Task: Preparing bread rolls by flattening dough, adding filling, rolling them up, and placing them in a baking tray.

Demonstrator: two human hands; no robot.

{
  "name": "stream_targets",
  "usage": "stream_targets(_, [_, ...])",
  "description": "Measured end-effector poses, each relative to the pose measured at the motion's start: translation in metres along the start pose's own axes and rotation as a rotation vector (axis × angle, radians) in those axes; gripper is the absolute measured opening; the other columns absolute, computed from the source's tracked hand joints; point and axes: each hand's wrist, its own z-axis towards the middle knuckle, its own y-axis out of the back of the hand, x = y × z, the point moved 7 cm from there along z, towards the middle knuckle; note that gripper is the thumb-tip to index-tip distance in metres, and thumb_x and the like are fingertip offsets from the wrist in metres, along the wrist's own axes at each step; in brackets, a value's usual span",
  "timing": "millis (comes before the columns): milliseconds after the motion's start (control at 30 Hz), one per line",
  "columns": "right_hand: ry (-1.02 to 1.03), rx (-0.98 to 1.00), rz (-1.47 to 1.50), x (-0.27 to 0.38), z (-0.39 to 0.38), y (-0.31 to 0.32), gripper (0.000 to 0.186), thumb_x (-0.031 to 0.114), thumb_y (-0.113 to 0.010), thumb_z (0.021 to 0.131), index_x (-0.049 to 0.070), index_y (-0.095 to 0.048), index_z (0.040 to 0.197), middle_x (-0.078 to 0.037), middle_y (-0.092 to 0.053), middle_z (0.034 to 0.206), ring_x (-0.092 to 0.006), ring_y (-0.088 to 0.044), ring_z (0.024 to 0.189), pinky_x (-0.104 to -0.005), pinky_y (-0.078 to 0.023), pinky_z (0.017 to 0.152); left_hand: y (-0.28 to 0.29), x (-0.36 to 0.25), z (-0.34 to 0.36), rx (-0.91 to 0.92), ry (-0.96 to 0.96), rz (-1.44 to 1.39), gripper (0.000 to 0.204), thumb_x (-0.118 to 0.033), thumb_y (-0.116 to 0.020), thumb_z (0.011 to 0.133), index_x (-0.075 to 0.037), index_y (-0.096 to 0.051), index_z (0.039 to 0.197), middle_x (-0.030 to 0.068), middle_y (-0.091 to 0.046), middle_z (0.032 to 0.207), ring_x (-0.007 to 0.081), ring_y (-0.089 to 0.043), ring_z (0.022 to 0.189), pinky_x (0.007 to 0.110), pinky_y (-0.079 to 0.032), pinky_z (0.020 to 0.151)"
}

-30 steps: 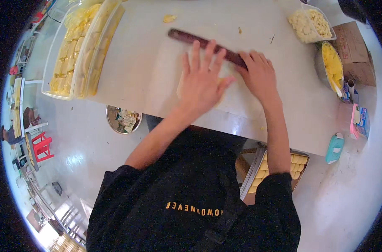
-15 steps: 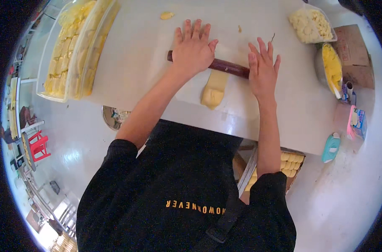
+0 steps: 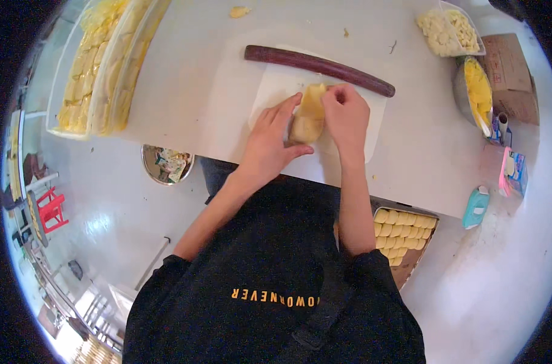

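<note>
A strip of dough (image 3: pixel 309 112) is held between the left hand (image 3: pixel 273 136) and right hand (image 3: pixel 347 114) on the white worktop (image 3: pixel 191 91), just before the rolling pin (image 3: pixel 318 62). Uneven pressure could tear or misshape it.

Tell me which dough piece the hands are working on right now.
The flattened strip on the white mat, pinched between left hand and right hand. The small scrap lies untouched at the far table edge.

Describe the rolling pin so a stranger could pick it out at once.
On the white table, look just beyond the person's two hands and the pale dough strip they hold. The rolling pin lies there slantwise: a long dark reddish-brown rod, the only dark thing among pale yellow foods.
</note>
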Motion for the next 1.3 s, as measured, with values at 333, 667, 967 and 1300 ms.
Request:
stream_targets(333, [0.805,0.086,-0.543,0.038,-0.129,-0.006,0.033,0.009,-0.067,0.087,0.008,-0.059,0.119,-0.012,-0.068,0.115,-0.0291,-0.070,0.094,-0.0404,-0.054,0.085,0.005,-0.019,0.039,0.272,-0.279,0.203,0.069,-0.007,-0.076,0.073,-0.006,-0.050,0.137,0.0131,-0.058,0.131,0.0334,-0.055,0.111,0.043,-0.044,0.100])
stream_targets(667, [0.287,0.039,-0.047,-0.015,-0.115,0.042,0.013,0.005,-0.064,0.089,0.006,-0.073,0.099,-0.013,-0.072,0.105,-0.0276,-0.067,0.102,-0.0361,-0.050,0.095,-0.018,-0.041,0.056,1.044,-0.004,0.500,0.036,-0.023,-0.078,0.076,-0.003,-0.055,0.095,0.0192,-0.062,0.117,0.0362,-0.057,0.111,0.042,-0.048,0.087])
stream_targets(967, [0.089,-0.121,0.416,-0.019,-0.054,0.021,0.038,0.027,-0.046,0.102,0.002,-0.054,0.130,-0.018,-0.052,0.136,-0.0299,-0.045,0.130,-0.0384,-0.033,0.111,-0.001,-0.029,0.031,-0.313,-0.173,0.257,0.033,-0.029,-0.067,0.091,-0.001,-0.056,0.105,0.0197,-0.064,0.109,0.0404,-0.060,0.102,0.046,-0.048,0.086])
stream_targets(1300, [0.510,-0.105,-0.435,0.038,-0.049,-0.024,0.050,0.035,-0.041,0.103,0.002,-0.047,0.140,-0.023,-0.045,0.145,-0.0405,-0.038,0.137,-0.0443,-0.029,0.115,0.041,-0.021,0.094,-0.119,-0.438,0.394,0.042,-0.018,-0.067,0.087,-0.011,-0.059,0.128,0.0127,-0.064,0.116,0.0341,-0.058,0.111,0.044,-0.047,0.095])
